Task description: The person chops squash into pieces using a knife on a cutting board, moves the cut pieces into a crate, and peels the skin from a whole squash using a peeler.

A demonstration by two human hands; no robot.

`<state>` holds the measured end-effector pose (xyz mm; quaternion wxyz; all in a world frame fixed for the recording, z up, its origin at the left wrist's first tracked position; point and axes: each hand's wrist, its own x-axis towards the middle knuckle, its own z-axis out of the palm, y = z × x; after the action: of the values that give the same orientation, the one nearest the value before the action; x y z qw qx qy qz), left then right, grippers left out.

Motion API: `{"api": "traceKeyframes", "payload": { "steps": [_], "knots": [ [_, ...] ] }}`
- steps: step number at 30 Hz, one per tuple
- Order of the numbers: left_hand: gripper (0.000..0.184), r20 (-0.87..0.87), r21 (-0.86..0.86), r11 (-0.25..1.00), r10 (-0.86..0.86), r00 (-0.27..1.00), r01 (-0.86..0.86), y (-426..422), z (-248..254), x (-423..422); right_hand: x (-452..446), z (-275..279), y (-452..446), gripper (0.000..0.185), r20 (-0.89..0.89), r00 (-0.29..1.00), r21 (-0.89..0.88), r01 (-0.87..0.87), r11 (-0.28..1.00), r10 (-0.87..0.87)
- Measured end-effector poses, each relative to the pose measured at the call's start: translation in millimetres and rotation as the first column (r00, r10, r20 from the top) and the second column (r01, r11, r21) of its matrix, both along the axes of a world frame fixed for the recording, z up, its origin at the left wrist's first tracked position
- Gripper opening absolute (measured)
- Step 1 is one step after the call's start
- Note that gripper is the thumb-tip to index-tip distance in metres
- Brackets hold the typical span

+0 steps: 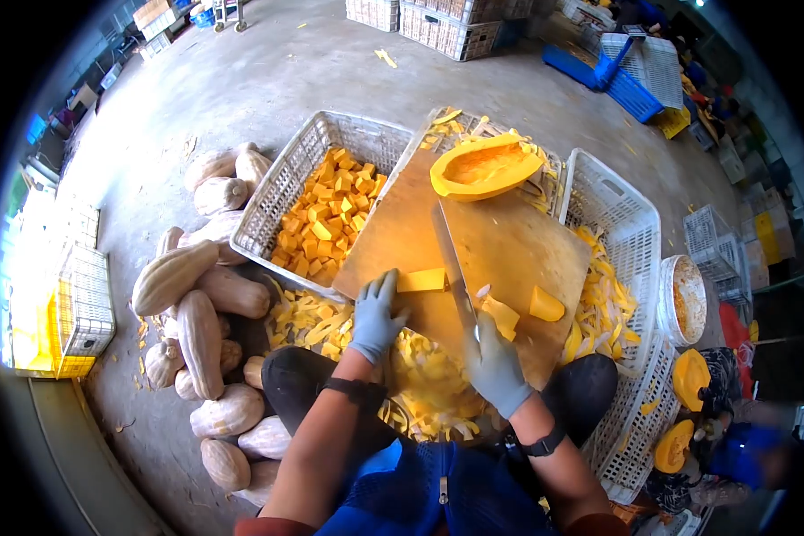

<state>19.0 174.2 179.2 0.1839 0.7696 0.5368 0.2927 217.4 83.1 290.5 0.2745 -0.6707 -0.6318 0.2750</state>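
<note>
My right hand (496, 362), in a grey glove, is wrapped round the handle of a long knife (456, 268), its blade pointing away from me over a wooden cutting board (375, 237). Against the left end of an orange pumpkin strip (422, 280), my gloved left hand (377, 314) has its fingers bent, holding the strip on the board. The blade stands just right of that strip. Two more pumpkin pieces lie on the board: one piece (501, 317) beside the knife hand and a rounded chunk (546, 305) farther right. A hollowed pumpkin half (487, 170) rests at the far edge.
A crate (268, 192) of pumpkin cubes (326, 214) stands left of the board. Whole pumpkins (201, 344) are heaped on the floor at left. Peelings (429, 375) lie below the board, and a crate (648, 214) at right holds more. A white bucket (685, 299) stands beyond it.
</note>
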Motion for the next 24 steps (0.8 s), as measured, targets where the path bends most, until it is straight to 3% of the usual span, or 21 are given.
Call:
{"api": "traceKeyframes", "payload": {
  "steps": [2,5,7,10,12,15,20,23,24],
  "knots": [
    [0.068,0.015,-0.020,0.999,0.049,0.999,-0.048,-2.3,-4.1,-0.8,-11.8,13.5,12.4,0.031,-0.028,1.000,0.087,-0.005,0.996,0.008],
    [0.059,-0.011,-0.002,0.997,0.079,0.997,-0.079,6.1,1.1,0.7,-32.9,8.6,21.5,0.026,-0.047,0.995,-0.004,0.087,0.996,-0.087],
    [0.053,-0.021,0.004,0.994,0.109,0.994,-0.109,8.8,-5.6,2.9,-29.8,-42.0,20.9,0.025,0.129,0.990,-0.066,-0.045,0.997,0.053],
    [0.045,-0.026,0.008,0.991,0.130,0.991,-0.130,14.8,-5.8,3.6,-30.9,-35.9,23.0,0.025,0.180,0.979,-0.122,-0.071,0.990,0.092],
    [0.042,-0.024,0.006,0.988,0.154,0.988,-0.154,8.0,-6.4,2.8,-32.8,-21.4,18.4,0.027,0.040,0.999,-0.225,0.042,0.973,-0.034],
    [0.040,-0.023,0.032,0.983,0.181,0.983,-0.180,4.5,-2.9,4.0,-41.0,-8.4,15.3,0.029,-0.037,0.997,-0.095,0.058,0.994,-0.061],
    [0.036,-0.047,0.036,0.983,0.180,0.983,-0.179,4.6,2.7,4.3,-30.6,-41.1,29.7,0.030,0.060,0.994,-0.275,-0.074,0.958,0.094],
    [0.039,-0.006,-0.173,0.953,0.250,0.968,-0.247,13.7,-1.4,4.5,-16.6,-38.3,32.8,0.029,0.060,0.998,-0.204,-0.025,0.979,0.038],
    [0.041,0.084,-0.247,0.948,0.230,0.970,-0.204,20.8,1.9,0.2,-14.5,-37.5,32.2,0.029,0.047,0.999,-0.167,0.001,0.986,0.007]
  ]
}}
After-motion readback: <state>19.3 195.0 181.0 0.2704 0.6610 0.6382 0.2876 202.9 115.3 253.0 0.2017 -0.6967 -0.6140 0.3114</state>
